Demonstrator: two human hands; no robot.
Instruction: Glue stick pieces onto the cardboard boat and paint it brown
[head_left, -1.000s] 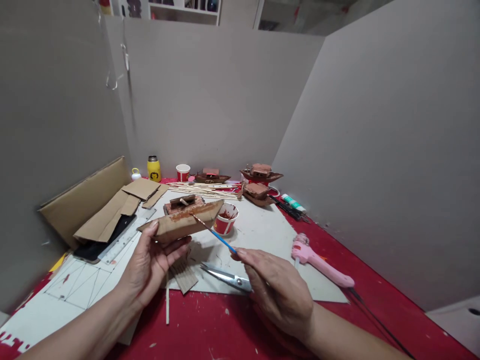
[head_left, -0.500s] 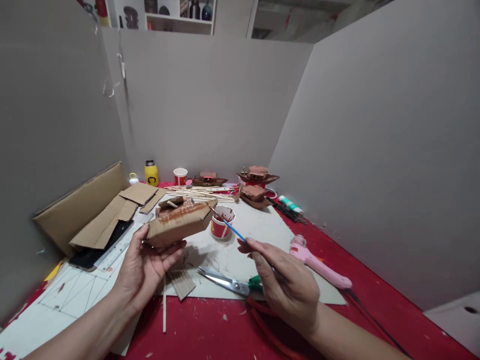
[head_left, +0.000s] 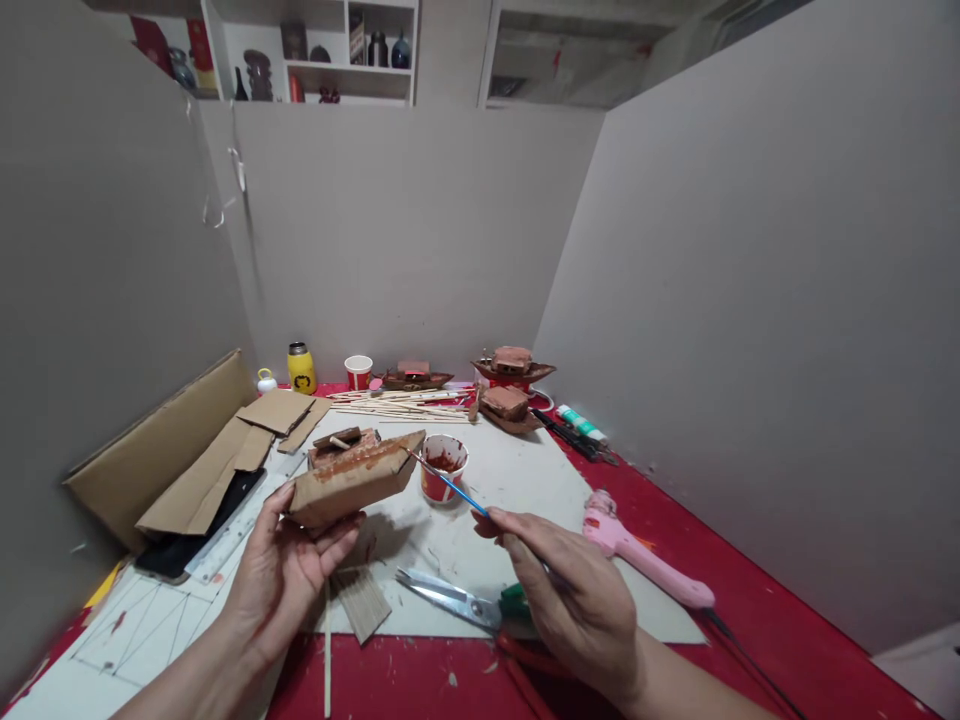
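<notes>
A small cardboard boat (head_left: 352, 485) with brown paint along its upper edge is held up, tilted, in my left hand (head_left: 289, 560), whose fingers support it from below and at its left end. Pinched in my right hand (head_left: 570, 590) is a thin blue paintbrush (head_left: 459, 490); its tip meets the boat's right end. Just behind the brush stands a red and white paper cup (head_left: 444, 490) with brown paint inside. Metal scissors (head_left: 457, 600) with green and red handles lie partly beneath my right hand.
Cardboard pieces (head_left: 217, 460) and a ruler (head_left: 225, 530) lie at left. Thin sticks (head_left: 405, 405), brown model boats (head_left: 514, 368), a yellow bottle (head_left: 301, 370) and another cup (head_left: 358, 373) are at the back. A pink glue gun (head_left: 649, 560) rests at right.
The camera view has tilted up, so the scene sits lower. The brush tip has shifted slightly down along the boat's right end. Both hands keep their hold.
</notes>
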